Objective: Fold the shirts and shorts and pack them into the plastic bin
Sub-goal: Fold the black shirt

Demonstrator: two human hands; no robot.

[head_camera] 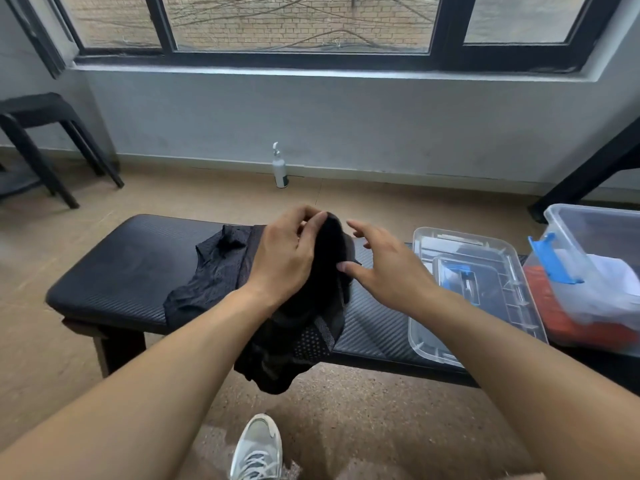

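My left hand (285,254) grips the top of a black mesh garment (311,327) and holds it up over the black padded bench (121,271); its lower part hangs past the bench's front edge. Just right of it, my right hand (384,268) is spread with straight fingers, the thumb close to the cloth. A second dark patterned garment (211,271) lies crumpled on the bench to the left. The clear plastic bin (588,244) with a blue latch stands at the bench's right end, holding orange and white clothes.
The bin's clear lid (464,292) lies flat on the bench between my right hand and the bin. A white pump bottle (280,168) stands on the floor by the wall. A black stool (41,140) is far left. My shoe (256,448) is below the bench.
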